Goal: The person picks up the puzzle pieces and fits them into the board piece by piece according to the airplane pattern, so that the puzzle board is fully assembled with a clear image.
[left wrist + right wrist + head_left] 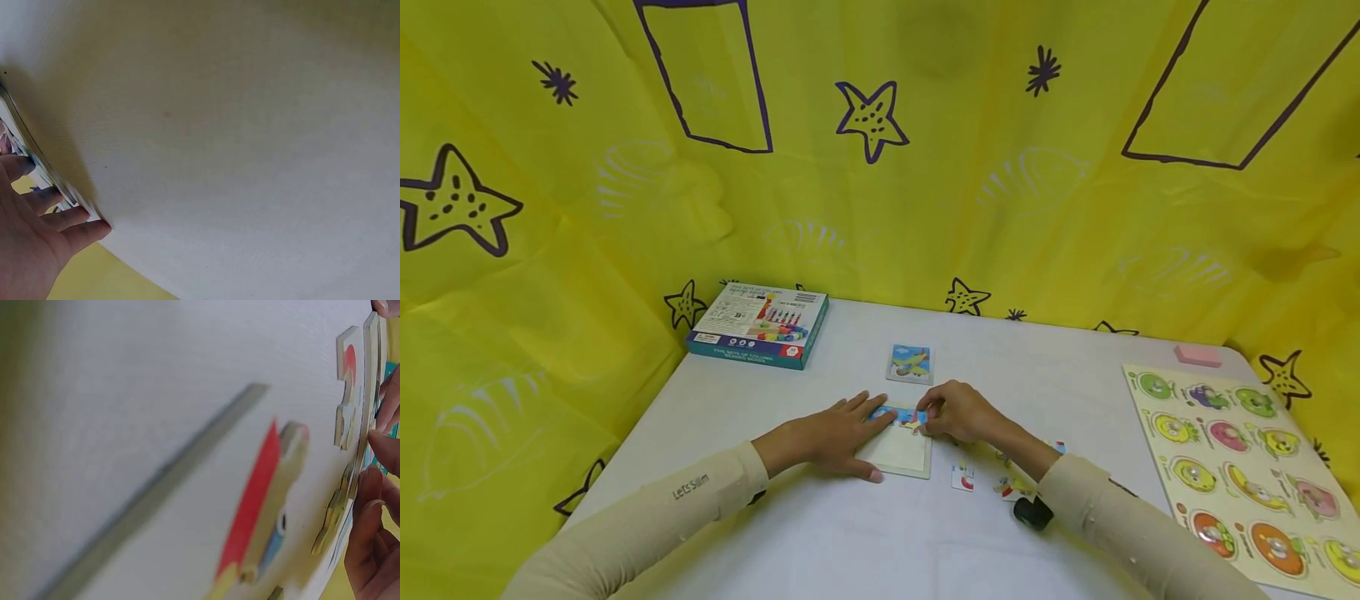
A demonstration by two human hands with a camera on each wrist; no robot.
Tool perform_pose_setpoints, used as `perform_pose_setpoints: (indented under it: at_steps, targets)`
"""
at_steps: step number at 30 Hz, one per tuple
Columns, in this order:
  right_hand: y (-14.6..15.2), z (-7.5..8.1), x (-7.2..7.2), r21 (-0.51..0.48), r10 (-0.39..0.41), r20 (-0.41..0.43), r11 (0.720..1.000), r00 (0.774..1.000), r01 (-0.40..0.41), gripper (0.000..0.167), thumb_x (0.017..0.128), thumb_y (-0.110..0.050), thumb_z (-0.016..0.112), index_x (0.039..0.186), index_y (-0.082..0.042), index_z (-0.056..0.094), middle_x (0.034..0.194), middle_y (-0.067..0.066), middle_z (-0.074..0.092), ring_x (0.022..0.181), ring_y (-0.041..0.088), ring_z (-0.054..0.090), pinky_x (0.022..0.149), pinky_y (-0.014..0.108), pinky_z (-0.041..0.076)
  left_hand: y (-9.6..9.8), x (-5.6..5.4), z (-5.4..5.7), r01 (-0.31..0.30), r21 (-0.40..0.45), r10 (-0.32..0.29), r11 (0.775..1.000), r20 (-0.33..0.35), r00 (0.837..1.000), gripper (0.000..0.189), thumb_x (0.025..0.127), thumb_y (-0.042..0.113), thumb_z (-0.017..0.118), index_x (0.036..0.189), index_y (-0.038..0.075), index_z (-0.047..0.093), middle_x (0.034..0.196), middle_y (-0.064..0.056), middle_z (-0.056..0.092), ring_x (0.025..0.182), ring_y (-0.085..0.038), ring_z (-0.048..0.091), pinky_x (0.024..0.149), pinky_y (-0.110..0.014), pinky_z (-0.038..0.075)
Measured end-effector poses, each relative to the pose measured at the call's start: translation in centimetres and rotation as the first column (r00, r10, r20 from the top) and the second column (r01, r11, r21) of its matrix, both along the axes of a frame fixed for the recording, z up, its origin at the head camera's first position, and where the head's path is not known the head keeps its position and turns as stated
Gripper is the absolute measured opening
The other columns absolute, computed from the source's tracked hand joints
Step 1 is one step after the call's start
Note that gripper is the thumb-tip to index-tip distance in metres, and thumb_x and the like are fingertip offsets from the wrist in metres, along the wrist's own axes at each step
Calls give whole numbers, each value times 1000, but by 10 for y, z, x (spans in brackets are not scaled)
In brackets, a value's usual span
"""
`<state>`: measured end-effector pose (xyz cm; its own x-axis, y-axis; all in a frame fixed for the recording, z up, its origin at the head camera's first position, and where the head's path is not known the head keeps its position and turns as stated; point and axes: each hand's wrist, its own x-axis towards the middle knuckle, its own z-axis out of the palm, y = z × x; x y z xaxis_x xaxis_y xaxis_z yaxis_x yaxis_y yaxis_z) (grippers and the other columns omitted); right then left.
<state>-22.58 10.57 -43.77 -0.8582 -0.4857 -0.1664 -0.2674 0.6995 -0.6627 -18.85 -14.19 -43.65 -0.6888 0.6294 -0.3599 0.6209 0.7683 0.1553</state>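
Observation:
A shallow puzzle tray (898, 454) lies on the table with a strip of blue printed pieces (891, 413) along its far side. My left hand (842, 435) rests on the tray's left part, fingers stretched out and thumb spread by the near edge. At the far right corner, my right hand (964, 413) pinches a small jigsaw piece (913, 422) between thumb and fingertips. The right wrist view has that hand (375, 540) at the tray's edge, near a loose jigsaw piece (345, 387). Straight fingers of the left hand (37, 228) show along the edge in the left wrist view.
Beyond the tray lies an airplane picture (911, 364). Loose pieces (962, 477) lie to its right, some under the right forearm, beside a black object (1033, 512). A toy box (760, 325) sits back left; a fruit knob board (1180, 442) and pink block (1198, 356) are right.

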Motion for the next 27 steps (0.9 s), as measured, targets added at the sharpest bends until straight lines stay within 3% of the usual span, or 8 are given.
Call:
perform_pose_setpoints:
  at_steps: [12, 27]
  targets:
    - [0, 4, 0, 76, -21, -11, 997, 1000, 22, 25, 82, -20, 84, 105, -11, 76, 77, -3, 62, 70, 13, 54, 62, 26, 43, 1, 1, 2, -6, 3, 6, 1000, 6, 1000, 99, 88, 73, 55, 163, 22, 16, 171, -6, 8, 156, -36, 11, 123, -54, 21]
    - [-1, 1, 0, 74, -27, -27, 997, 999, 29, 29, 80, -25, 86, 104, -11, 77, 76, -3, 61, 70, 13, 54, 61, 27, 43, 2, 0, 1, -4, -12, 4, 1000, 7, 1000, 99, 88, 73, 55, 163, 21, 16, 170, -7, 9, 156, -36, 12, 123, -54, 22]
